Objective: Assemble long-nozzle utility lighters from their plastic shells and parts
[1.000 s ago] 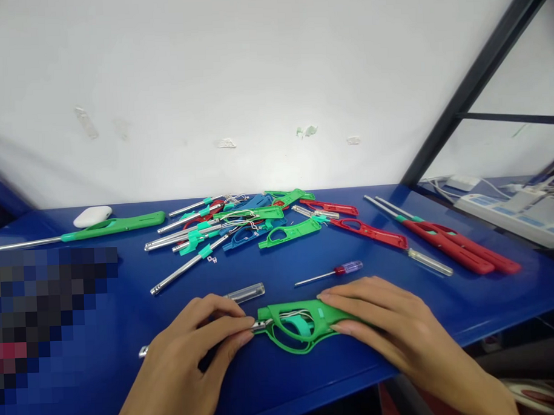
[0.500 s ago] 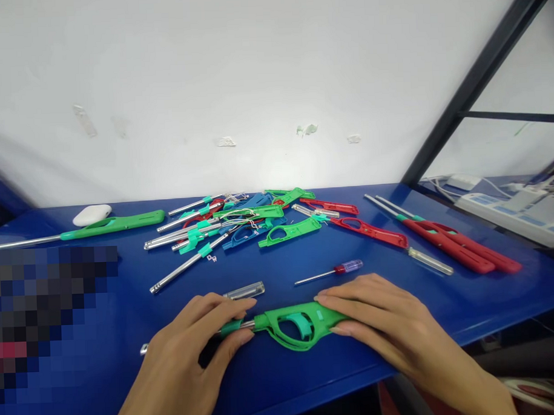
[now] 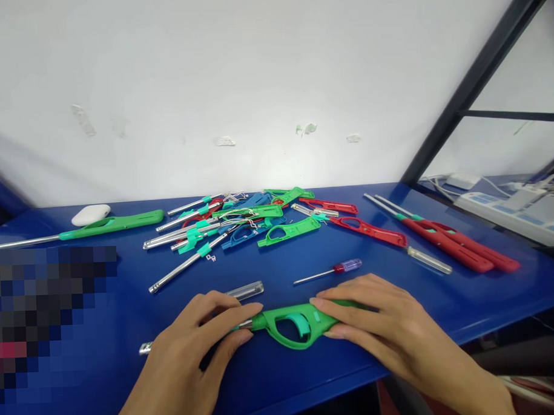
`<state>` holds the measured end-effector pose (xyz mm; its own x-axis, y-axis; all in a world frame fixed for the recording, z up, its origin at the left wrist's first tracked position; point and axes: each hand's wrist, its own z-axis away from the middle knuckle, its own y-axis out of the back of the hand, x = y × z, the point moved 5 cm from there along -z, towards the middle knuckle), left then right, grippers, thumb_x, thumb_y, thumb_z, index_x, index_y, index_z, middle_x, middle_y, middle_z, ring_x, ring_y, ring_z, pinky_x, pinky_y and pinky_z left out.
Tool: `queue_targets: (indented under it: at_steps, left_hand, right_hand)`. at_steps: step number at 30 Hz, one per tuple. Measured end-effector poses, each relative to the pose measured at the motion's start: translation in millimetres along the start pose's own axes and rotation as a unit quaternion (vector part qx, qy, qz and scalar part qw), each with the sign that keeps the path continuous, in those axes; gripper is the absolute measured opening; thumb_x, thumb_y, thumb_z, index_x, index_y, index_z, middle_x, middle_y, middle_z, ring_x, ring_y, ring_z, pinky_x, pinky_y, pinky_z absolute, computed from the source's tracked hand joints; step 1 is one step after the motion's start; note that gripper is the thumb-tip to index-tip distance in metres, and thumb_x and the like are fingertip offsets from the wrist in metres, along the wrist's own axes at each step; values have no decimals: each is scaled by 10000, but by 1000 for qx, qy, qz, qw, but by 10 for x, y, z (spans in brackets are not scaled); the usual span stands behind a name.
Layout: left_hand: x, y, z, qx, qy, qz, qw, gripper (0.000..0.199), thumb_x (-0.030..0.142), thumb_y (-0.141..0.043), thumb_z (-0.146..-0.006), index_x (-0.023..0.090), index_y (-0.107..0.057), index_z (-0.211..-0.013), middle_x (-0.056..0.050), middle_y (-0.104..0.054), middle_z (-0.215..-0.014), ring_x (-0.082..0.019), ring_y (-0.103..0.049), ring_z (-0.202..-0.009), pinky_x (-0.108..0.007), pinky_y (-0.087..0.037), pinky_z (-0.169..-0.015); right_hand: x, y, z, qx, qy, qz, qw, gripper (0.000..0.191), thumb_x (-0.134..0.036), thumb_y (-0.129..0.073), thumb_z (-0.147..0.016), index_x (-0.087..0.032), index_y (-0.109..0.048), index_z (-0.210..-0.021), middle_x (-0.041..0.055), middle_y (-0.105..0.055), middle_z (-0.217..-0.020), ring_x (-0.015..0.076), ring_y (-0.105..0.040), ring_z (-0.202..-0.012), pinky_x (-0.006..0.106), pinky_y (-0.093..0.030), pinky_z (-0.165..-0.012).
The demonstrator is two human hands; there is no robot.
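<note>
A green long-necked lighter (image 3: 274, 313) lies along the table's front part, with its teal trigger showing in the loop. My left hand (image 3: 195, 340) is closed around its metal tube, whose tip sticks out on the left. My right hand (image 3: 381, 319) grips the green handle, thumb on the near side and fingers over the top, hiding its end. Just beyond my left hand lies a clear fuel tube (image 3: 246, 290), partly covered. A small screwdriver (image 3: 347, 266) with a red and purple handle lies beyond my right hand.
A pile of metal tubes (image 3: 182, 235) and coloured handle shells (image 3: 289, 231) spreads across the back. Two red lighters (image 3: 460, 246) lie at right, a green lighter (image 3: 123, 223) and white case (image 3: 90, 214) at left. A power strip (image 3: 513, 214) stands beyond the black frame.
My left hand has slid slightly right along the tube, closer to the green handle, and the teal collar is now mostly covered. My right hand has shifted slightly left on the handle.
</note>
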<state>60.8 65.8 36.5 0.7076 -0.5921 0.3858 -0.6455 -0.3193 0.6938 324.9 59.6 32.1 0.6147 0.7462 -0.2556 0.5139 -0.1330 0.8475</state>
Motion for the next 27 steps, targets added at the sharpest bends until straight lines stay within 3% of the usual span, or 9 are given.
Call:
queue_targets:
  at_steps: [8,16,19,23,27]
  left_hand:
    - [84,1,-21,-36,-56,4,998,363,238,-501,-1093,380,-828,-1023,44,-798,-981,-111,-760,-795,-174,-633,-679]
    - [68,-49,46,-59,-100,-2,993,320,171,-552,-1071,346,-763,-1236,44,-806,-1106,-131,-738,-986,-203,-644,-831]
    - [76,-77,72,-67,-98,-25,993,283,181,-604,-1043,313,-752,-1244,14,-798,-1137,-176,-727,-1072,-289,-653,-908]
    - [112,-75,88,-39,-125,-44,990,279,135,-561,-1041,306,-769,-1112,20,-804,-1048,-184,-747,-998,-313,-645,-829]
    - [120,-71,92,-29,-131,-47,990,291,114,-542,-1040,304,-748,-1118,34,-796,-1035,-162,-745,-945,-295,-626,-823]
  right_hand:
    - [-33,24,-34,-14,-13,6,1000,325,-342,-582,-1124,-313,-720,-1418,41,-812,-1228,237,-766,-1090,402,-596,-956]
    - [-80,52,-81,-21,-10,-2,1000,324,-365,-550,-1136,-305,-729,-1399,26,-822,-1225,229,-772,-1073,408,-592,-938]
    - [-74,45,-71,-17,-15,-5,1000,300,-373,-558,-1132,-317,-750,-1356,17,-822,-1243,231,-775,-1089,413,-595,-947]
    - [-38,24,-33,2,-33,-13,999,302,-379,-612,-1106,-308,-750,-1366,28,-819,-1267,239,-769,-1153,391,-608,-989]
    - [-8,-20,-10,0,-50,-38,998,299,-376,-655,-1085,-306,-742,-1363,32,-821,-1214,232,-767,-1110,374,-610,-994]
